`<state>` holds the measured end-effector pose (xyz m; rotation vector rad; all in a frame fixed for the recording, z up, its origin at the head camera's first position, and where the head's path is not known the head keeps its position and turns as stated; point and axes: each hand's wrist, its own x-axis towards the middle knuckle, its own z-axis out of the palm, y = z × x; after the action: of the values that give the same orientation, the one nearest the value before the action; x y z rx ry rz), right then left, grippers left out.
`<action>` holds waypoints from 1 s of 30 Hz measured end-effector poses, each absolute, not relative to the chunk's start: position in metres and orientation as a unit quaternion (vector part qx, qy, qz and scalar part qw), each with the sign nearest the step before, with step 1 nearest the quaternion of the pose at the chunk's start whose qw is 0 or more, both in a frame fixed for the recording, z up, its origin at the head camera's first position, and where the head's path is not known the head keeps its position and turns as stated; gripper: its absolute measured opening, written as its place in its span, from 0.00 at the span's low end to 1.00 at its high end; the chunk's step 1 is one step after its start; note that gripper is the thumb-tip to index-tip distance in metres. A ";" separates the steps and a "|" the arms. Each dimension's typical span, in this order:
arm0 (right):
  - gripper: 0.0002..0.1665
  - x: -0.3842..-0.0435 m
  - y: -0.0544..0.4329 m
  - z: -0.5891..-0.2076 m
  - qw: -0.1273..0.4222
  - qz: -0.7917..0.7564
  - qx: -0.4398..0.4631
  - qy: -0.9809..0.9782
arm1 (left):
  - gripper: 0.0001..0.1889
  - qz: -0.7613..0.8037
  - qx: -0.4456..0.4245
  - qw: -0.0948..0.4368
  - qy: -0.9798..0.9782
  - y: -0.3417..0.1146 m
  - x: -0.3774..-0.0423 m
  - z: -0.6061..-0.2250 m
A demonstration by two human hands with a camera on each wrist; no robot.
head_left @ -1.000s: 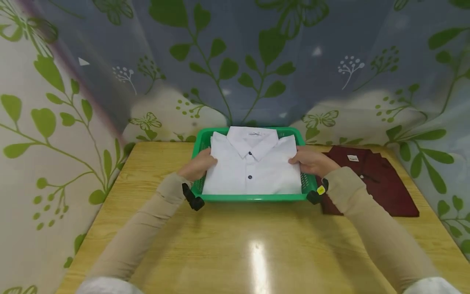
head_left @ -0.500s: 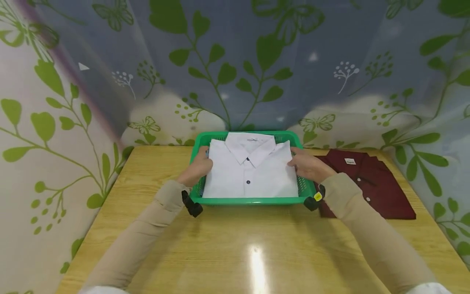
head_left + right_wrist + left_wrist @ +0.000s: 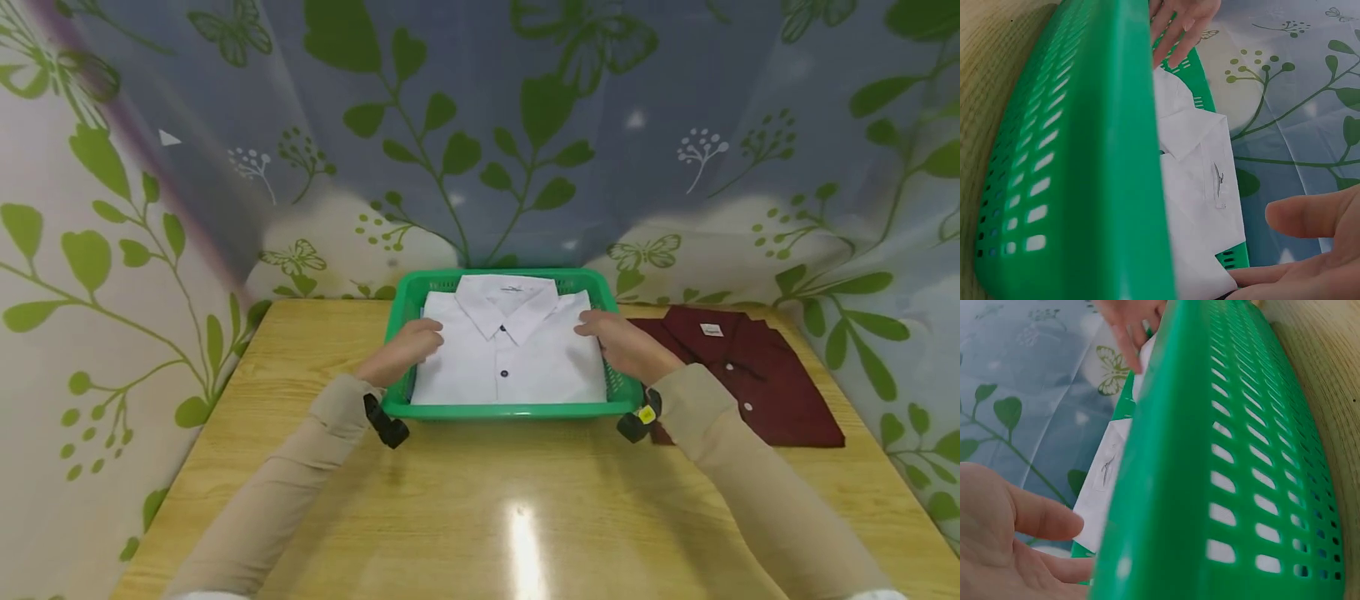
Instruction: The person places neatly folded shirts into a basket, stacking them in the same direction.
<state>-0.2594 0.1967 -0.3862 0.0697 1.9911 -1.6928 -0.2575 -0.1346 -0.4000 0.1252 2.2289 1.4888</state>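
A folded white shirt (image 3: pixel 517 367) with dark buttons lies collar-away inside a green plastic basket (image 3: pixel 495 411). My left hand (image 3: pixel 405 350) is at the shirt's left side, over the basket's left part. In the left wrist view its thumb (image 3: pixel 1047 515) stands apart from the fingers, with no cloth pinched between. My right hand (image 3: pixel 626 340) is at the shirt's right shoulder, inside the right rim. The right wrist view shows a like gap between thumb (image 3: pixel 1304 214) and fingers, which lie near the shirt's edge. Whether the fingertips touch the cloth is hard to tell.
A folded maroon shirt (image 3: pixel 757 375) lies on the wooden table (image 3: pixel 450 500) right of the basket, partly behind the right forearm. A leaf-patterned curtain (image 3: pixel 480 150) hangs close behind the basket. Something blue shows low through the basket's holes.
The white shirt has settled lower in the basket, slightly toward me. Both hands, which held its sides, have loosened, with the thumbs lifted off the cloth.
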 end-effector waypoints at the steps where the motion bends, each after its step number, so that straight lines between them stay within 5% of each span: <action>1: 0.41 -0.259 0.196 -0.387 0.266 -0.627 0.029 0.732 | 0.32 0.547 0.038 0.235 0.803 -0.136 -0.258 -0.401; 9: 0.42 -0.258 0.195 -0.392 0.284 -0.645 0.046 0.708 | 0.33 0.535 0.008 0.266 0.802 -0.134 -0.258 -0.405; 18: 0.45 -0.236 0.196 -0.381 0.227 -0.579 0.007 0.783 | 0.33 0.520 0.012 0.267 0.812 -0.129 -0.258 -0.406; 22: 0.38 -0.230 0.196 -0.378 0.206 -0.611 -0.037 0.763 | 0.32 0.508 0.024 0.262 0.820 -0.127 -0.257 -0.406; 30: 0.38 -0.242 0.194 -0.387 0.259 -0.658 0.012 0.707 | 0.31 0.494 0.021 0.265 0.828 -0.124 -0.256 -0.408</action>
<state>-0.2417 0.1936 -0.3865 0.0323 1.9165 -1.7831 -0.2558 -0.1236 -0.4083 0.0568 2.2362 1.3341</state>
